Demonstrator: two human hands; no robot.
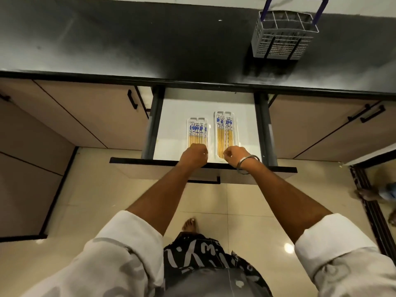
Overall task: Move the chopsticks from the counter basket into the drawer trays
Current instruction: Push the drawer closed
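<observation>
Both fists curled at near ends of chopsticks: left hand (194,154) over left tray (187,133), right hand (235,154) over right tray (236,133). Cannot tell if fingers pinch sticks. Square tips flush, then release.

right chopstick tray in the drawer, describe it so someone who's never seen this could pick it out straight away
Below the dark countertop, an open drawer holds two clear trays of yellow chopsticks with blue-and-white tops. The right chopstick tray lies by the right hand, the one with a metal bangle. Unlike the left tray, it looks longer and reaches further back.
</observation>
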